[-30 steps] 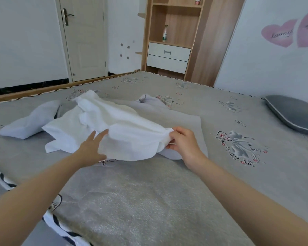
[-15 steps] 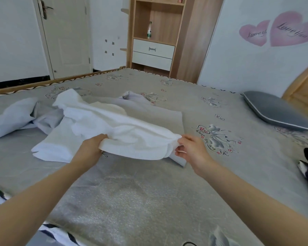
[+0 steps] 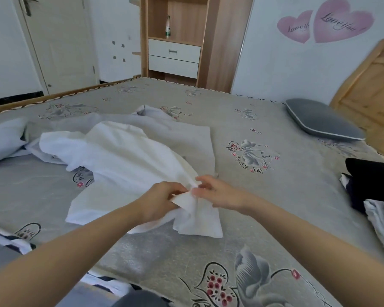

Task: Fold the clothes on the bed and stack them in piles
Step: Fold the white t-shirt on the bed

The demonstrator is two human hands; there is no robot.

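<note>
bed (image 3: 264, 207): wearing a grey floral cover
lying on it: white garment (image 3: 124, 160), grey garment (image 3: 175, 131), grey pillow (image 3: 321, 119), dark clothes (image 3: 372, 185)

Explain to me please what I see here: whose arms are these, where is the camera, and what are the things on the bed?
There is no machine. A person wears one camera on the head, looking forward and down, so the arms are their own. The left hand and the right hand meet at one edge of a white garment, and each pinches it. On the patterned bed, a pale grey garment lies spread behind the white one. A grey pillow lies far right, and dark and white clothes lie at the right edge.
</note>
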